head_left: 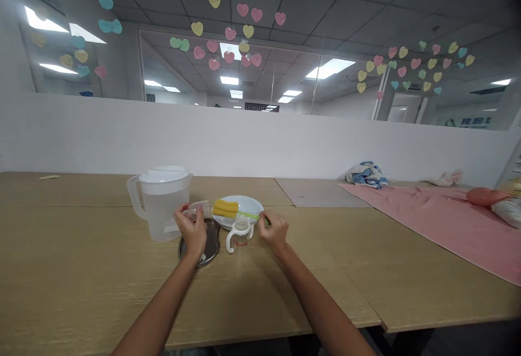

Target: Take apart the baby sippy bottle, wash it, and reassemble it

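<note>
Head view, left hand (190, 232) fingers closed on one clear cap (192, 214), right hand (274, 230) fingers pinching one bottle brush (225, 209)

Pitcher (161, 209) translucent matt plastic; tray (210, 242) dark glossy metal; plate (249, 204) smooth glossy white; brush sponge (225, 208) rough yellow foam; table (81, 269) matt wood-grain.

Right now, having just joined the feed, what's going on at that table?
A person is working at a wooden table with both bare hands. The right hand pinches the green handle of a yellow sponge bottle brush, whose head rests on a white plate. The left hand holds a small clear piece, partly hidden, above a dark metal tray. A clear baby bottle with handles stands by the plate, with a lidded plastic jug to the left.
</note>
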Tool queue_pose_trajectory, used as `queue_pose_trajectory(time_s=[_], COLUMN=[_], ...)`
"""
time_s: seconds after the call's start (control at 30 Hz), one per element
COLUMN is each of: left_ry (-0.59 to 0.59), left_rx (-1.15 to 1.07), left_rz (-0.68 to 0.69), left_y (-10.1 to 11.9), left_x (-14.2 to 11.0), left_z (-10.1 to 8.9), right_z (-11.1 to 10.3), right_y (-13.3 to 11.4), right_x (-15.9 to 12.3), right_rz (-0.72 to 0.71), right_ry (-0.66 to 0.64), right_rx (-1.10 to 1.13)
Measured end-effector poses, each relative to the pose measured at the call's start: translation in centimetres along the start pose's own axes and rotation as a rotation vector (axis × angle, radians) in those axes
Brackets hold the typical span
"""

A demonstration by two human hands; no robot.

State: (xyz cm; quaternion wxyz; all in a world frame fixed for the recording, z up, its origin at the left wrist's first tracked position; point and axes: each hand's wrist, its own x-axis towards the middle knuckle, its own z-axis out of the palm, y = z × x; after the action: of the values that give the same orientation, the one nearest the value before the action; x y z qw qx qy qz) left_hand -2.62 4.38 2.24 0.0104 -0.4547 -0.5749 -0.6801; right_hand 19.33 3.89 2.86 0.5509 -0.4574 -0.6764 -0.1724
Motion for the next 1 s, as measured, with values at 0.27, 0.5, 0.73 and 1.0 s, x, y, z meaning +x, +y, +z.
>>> queue_pose_trajectory(time_s=[0.27, 0.5, 0.73, 1.0], left_ry=[-0.18, -0.417, -0.555, -0.524], left_rx=[0.444, 0.719, 0.65, 0.426], left_rz=[0.171, 0.171, 0.059, 0.327], left_y=[-0.5, -0.1, -0.7, 0.3], left_x=[1.3, 0.4, 0.2, 0.7], left_z=[-0.8, -1.0, -0.5, 0.5], right_z=[0.0, 0.0, 0.0, 0.1], right_y=[0.7, 0.7, 0.8, 1.2], right_x=[0.5, 0.5, 0.8, 0.9], right_rz=[0.252, 0.266, 0.386, 0.559], right_ry=[0.047, 0.026, -0.037, -0.036], right_rx=[-0.019, -0.02, -0.107, -0.003])
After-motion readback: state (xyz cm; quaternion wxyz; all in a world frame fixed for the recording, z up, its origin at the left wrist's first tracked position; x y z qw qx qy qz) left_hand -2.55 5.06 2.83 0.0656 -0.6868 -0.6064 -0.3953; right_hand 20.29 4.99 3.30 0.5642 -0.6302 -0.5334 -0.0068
